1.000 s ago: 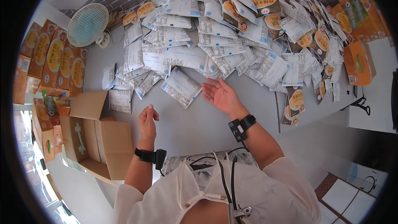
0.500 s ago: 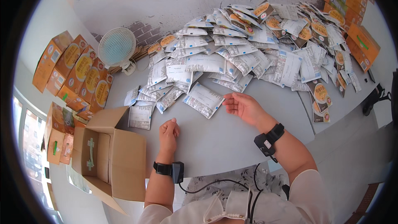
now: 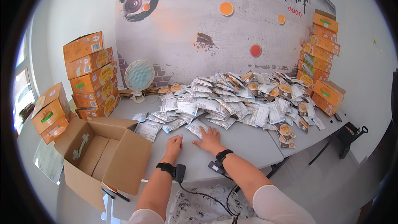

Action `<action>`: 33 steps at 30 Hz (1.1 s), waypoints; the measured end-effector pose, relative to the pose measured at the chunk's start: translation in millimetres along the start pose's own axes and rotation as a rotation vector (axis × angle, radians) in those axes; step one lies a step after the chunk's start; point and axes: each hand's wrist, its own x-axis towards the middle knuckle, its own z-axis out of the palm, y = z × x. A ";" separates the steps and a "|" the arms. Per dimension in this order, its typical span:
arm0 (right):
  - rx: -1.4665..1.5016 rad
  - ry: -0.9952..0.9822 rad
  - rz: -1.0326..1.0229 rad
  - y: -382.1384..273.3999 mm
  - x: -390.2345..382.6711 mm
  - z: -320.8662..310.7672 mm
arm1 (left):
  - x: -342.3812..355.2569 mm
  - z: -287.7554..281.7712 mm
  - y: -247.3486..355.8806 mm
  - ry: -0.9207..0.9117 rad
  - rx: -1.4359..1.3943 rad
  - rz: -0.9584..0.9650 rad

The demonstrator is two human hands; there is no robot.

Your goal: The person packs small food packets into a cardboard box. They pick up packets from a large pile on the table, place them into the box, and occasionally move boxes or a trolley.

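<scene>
Sachet [image 3: 194, 129], white and grey, lay on the bench [image 3: 248, 147] just before the heaped sachets [image 3: 224, 99]. Grip of the right hand [image 3: 212, 142] was spread open, fingers over its right edge; left hand [image 3: 173, 145] was curled closed, holding nothing visible.

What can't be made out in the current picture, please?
Part of one packet, head view: covered by the right hand.
Inside of the left hand, head view: hidden by curled fingers.
Packets deep in the pile, head view: under others.
Top of wall mural, head view: cut by upper edge.
</scene>
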 end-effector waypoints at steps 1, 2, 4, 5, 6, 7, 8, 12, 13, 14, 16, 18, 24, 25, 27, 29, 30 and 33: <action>-0.002 -0.014 0.010 1.1 0.2 0.6 | -0.4 1.4 -0.1 0.009 0.016 0.002; -0.003 -0.042 0.019 0.9 -2.2 1.5 | -1.3 0.4 -3.1 0.022 0.030 -0.008; -0.072 -0.103 0.022 -2.0 0.9 -2.7 | 0.2 -1.4 -5.8 0.041 0.050 -0.020; -0.104 -0.131 0.018 -3.9 1.6 -3.9 | -1.9 -0.7 -7.3 0.042 0.076 0.002; -0.267 -0.043 -0.032 -3.3 -0.7 3.5 | -4.9 0.0 -8.8 0.045 0.104 0.026; -0.265 -0.056 -0.062 -1.9 2.4 5.6 | -3.3 -0.4 -5.2 0.055 0.131 0.064; -0.262 -0.068 -0.094 0.2 6.3 7.2 | -1.7 0.4 -6.3 0.057 0.099 0.071; -0.459 0.006 -0.257 15.7 14.5 23.6 | 3.8 7.9 -9.6 0.051 0.043 0.038; -0.448 0.040 -0.293 15.3 12.6 28.2 | 0.9 6.3 -11.2 0.050 0.058 0.005; -0.439 0.074 -0.327 15.5 13.6 31.4 | 2.1 6.8 -12.1 0.047 0.034 0.010; -0.409 0.029 -0.372 7.0 12.7 24.4 | 3.8 -0.1 -15.1 0.059 0.006 0.011; -0.331 0.020 -0.407 16.6 14.1 24.3 | 4.7 3.4 -18.4 0.021 -0.020 -0.011; -0.127 0.181 -0.450 36.4 27.7 -26.6 | 5.2 5.7 -3.4 0.036 -0.166 -0.076; -0.053 0.196 -0.435 37.1 30.7 -42.1 | 5.5 2.8 -1.1 0.058 -0.191 -0.102; 0.030 0.215 -0.319 36.1 41.6 -60.6 | 25.8 -9.4 -9.4 0.088 -0.395 -0.234; 0.234 0.253 -0.224 48.2 47.4 -55.4 | 40.8 7.5 10.4 0.107 -0.475 -0.305; 0.400 0.291 -0.198 56.0 50.5 -48.9 | 45.3 22.0 25.6 0.113 -0.477 -0.274; 0.837 0.251 -0.201 62.0 47.4 -37.1 | 63.0 42.0 29.3 0.402 -0.373 -0.059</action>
